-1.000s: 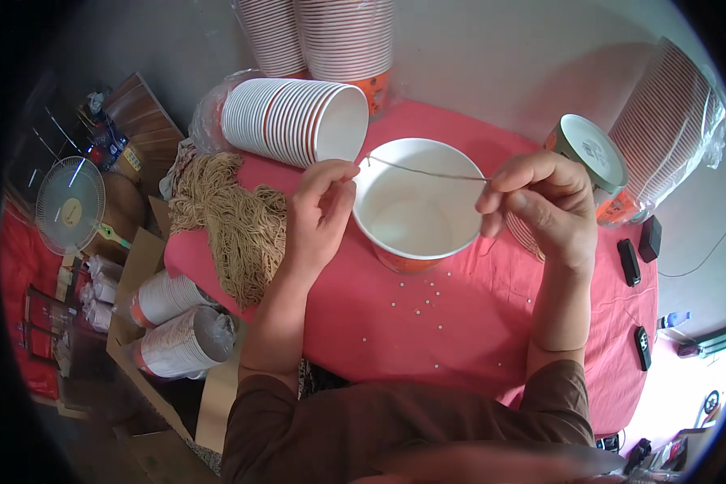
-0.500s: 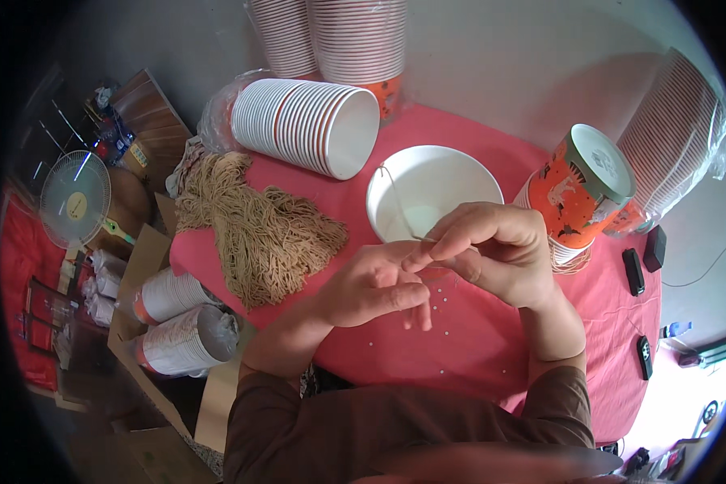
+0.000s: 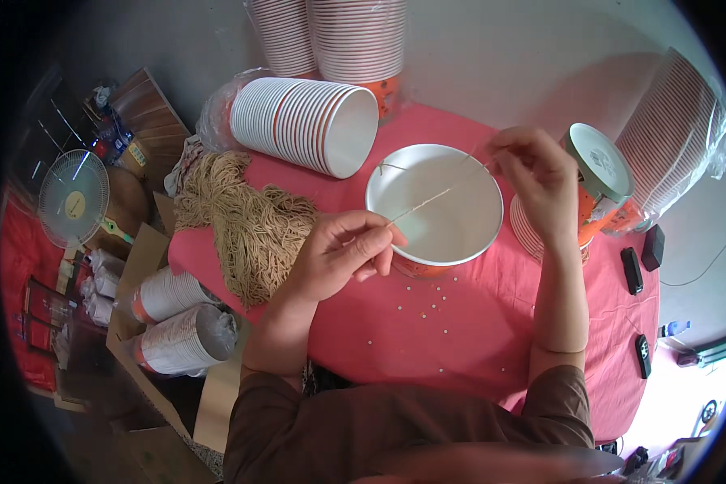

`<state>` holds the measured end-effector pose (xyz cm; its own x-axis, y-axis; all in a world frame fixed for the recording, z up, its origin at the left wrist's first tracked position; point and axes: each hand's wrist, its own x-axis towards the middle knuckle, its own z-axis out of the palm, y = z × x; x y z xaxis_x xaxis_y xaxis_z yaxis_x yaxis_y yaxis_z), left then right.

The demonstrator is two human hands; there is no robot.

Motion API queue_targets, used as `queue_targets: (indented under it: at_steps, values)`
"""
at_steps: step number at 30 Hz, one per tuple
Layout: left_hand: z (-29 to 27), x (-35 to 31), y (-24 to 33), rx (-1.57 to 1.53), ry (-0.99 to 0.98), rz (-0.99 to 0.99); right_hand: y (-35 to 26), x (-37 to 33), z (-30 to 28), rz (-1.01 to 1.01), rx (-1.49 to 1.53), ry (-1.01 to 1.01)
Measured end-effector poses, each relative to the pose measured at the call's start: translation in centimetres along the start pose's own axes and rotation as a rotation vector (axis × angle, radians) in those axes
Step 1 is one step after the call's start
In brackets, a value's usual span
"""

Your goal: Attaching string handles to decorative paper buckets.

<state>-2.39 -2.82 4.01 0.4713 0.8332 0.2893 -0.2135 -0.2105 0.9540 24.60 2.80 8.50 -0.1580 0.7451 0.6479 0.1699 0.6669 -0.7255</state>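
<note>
A thin, pale string (image 3: 427, 202) is stretched slantwise above an open white paper bucket (image 3: 468, 230). Thumb and fingers of my left hand (image 3: 343, 254) pinch its near end at the bucket's front left rim. My right hand (image 3: 540, 173), over the right rim, has its fingertips pinched at the far end, where the string is very faint. A short piece of string (image 3: 391, 166) hangs over the bucket's back left rim. Left of the bucket lies a big bundle of tan strings (image 3: 262, 234), partly behind my left hand.
Nested white buckets (image 3: 298, 121) lie on the red-covered table (image 3: 476, 331), with wrapped upright stacks (image 3: 359, 44) behind. At right stand an orange bucket with a green-rimmed lid (image 3: 601, 165) and a leaning wrapped stack (image 3: 673, 137). Small white bits dot the cloth. A cardboard box (image 3: 157, 367) stands lower left.
My hands have moved apart, the right up and away to the right, the left slightly down and left. The string now spans between them. More of the bucket shows.
</note>
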Motion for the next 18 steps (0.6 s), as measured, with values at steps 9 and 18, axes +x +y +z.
queue_targets:
  at_steps: [9, 18]
  values:
    - [0.3, 0.2, -0.7, -0.051, -0.024, -0.113, -4.1, -2.9, 3.6, 0.049, -0.05, -0.493]
    - [0.5, 0.5, -1.1, -0.209, -0.129, -0.104, -3.5, -3.1, 3.9, 0.023, -0.109, -0.483]
